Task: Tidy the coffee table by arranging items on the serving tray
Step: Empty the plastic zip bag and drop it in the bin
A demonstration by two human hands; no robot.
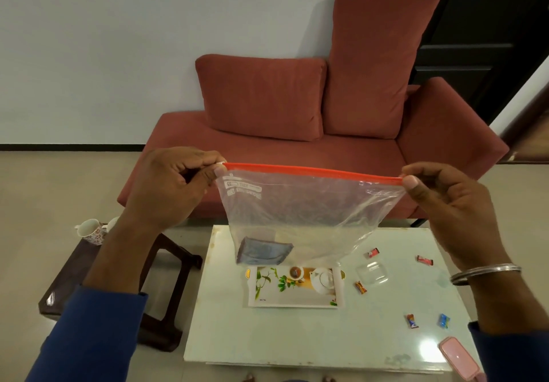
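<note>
Both hands up in front of the camera, holding a clear zip bag (pixel 309 212) stretched between them by its orange zip strip. Left hand (pixel 169 185) pinches the strip's left end w/ thumb & curled fingers, right at the white slider; right hand (pixel 445 200) pinches the right end, thumb on top, metal bangle (pixel 487 273) on that wrist. Bag hangs above the coffee table (pixel 297 337), w/ a folded grey-blue item (pixel 263 252) lying in its bottom left corner. Serving tray (pixel 294 288) sits on the table just below the bag; floral print, handles at both ends, looks bare apart from its printed teapot & cup. Five wrapped candies (pixel 412 321) lie scattered on the table to the tray's right, apart from it, plus a small clear container (pixel 372 273) & a pink case (pixel 459 358) near the front right edge. Floral mug (pixel 90 231) on a dark side stool (pixel 113 286) at left. Red sofa (pixel 312 132) behind.
</note>
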